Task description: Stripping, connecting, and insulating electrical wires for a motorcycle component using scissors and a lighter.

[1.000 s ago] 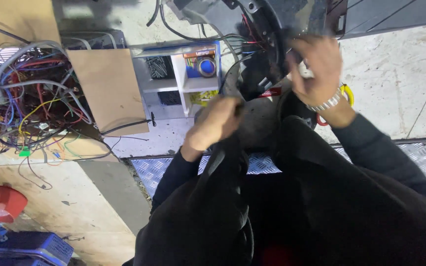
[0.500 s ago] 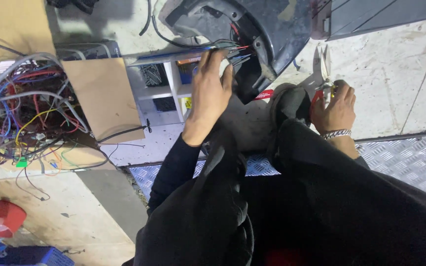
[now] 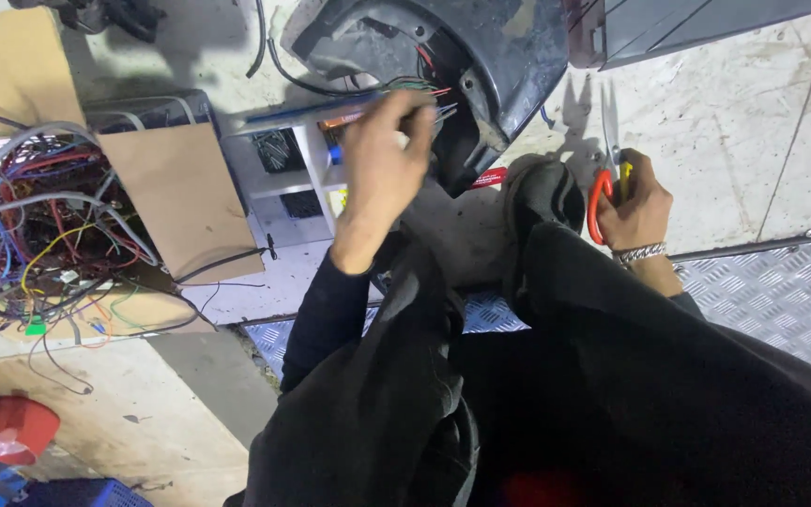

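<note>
We see a repair workshop: a tangle of loose wires [image 3: 39,225] on the bare concrete floor [image 3: 753,113], a parts organizer [image 3: 283,174], cardboard [image 3: 185,202], and diamond-plate metal flooring [image 3: 781,291].

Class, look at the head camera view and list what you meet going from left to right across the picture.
Tangle of wires → cardboard sheet → white shelf box → left hand → black shoe → scissors → right hand → metal tread plate

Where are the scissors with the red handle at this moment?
In the head view, the scissors are on the right side, held in the right hand, blades pointing up over the pale floor.
</note>
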